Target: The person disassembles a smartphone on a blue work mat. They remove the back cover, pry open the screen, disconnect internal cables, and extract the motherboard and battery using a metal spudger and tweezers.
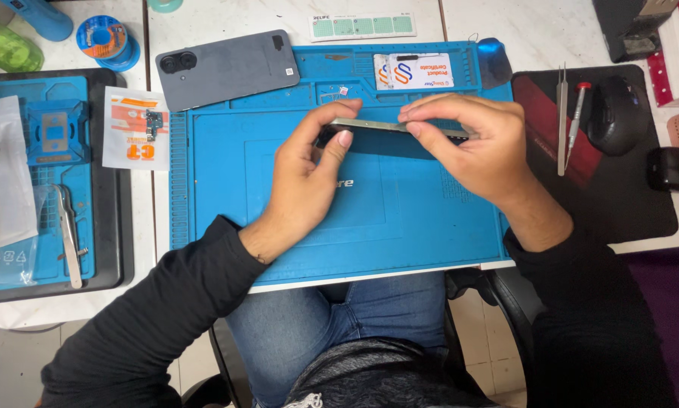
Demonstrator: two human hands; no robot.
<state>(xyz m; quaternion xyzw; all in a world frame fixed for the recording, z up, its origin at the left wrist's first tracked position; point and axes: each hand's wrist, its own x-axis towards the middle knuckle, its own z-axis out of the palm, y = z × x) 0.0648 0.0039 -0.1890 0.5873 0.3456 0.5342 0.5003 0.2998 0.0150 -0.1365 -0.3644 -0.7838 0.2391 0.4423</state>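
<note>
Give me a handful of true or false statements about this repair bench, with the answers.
1. Both hands hold the phone body edge-on above the blue mat. True: left hand, right hand, phone body, blue mat.
2. The grey back cover lies on the person's lap. False: the grey back cover lies at the mat's upper left corner.
3. A black computer mouse sits to the right. True: computer mouse.
4. The tweezers beside the mouse are in the right hand. False: the tweezers lie untouched on the dark pad.
</note>
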